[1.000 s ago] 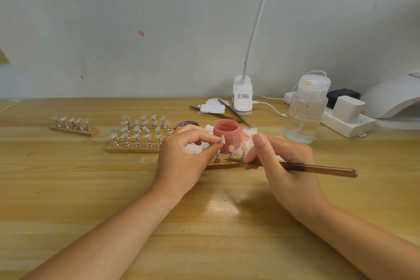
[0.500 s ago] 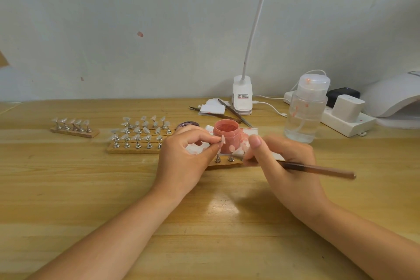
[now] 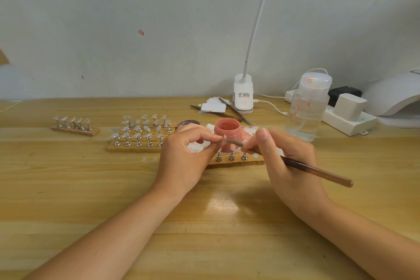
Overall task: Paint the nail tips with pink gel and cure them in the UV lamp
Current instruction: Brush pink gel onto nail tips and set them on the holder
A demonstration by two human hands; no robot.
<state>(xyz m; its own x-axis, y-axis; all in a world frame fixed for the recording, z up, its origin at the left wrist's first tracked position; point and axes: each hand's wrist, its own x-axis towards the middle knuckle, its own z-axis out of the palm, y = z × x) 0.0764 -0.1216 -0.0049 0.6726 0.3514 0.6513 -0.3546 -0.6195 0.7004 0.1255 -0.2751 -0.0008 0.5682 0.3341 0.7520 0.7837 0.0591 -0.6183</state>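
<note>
Left hand (image 3: 184, 161) pinching one tip's stand (image 3: 218, 141), right hand (image 3: 288, 166) gripping the brush (image 3: 318, 170) — most clear tips (image 3: 141, 132) look unpainted, the UV lamp (image 3: 395, 95) unused.

Table (image 3: 68, 188): pale wood, varnished, visible grain, with a glossy glare patch near its front middle. Stand strips (image 3: 136, 149): raw-looking matt wood; pegs (image 3: 231, 156) on them were shiny silver metal. Nail tips (image 3: 127, 117) toward the left edge: clear glossy plastic. Gel jar (image 3: 227, 130): pink translucent plastic, the contents looked matt pink. Brush (image 3: 318, 171): brown lacquered handle, smooth, slight sheen. Pump bottle (image 3: 306, 116) toward the right edge: clear plastic, frosted cap, pink smears. Lamp clip (image 3: 243, 94) at the back edge: smooth white plastic. UV lamp (image 3: 395, 95) in the back right corner: white plastic, satin. Power strip (image 3: 350, 121): white plastic, matt. Paper (image 3: 213, 107) beside the clip: white, matt.
</note>
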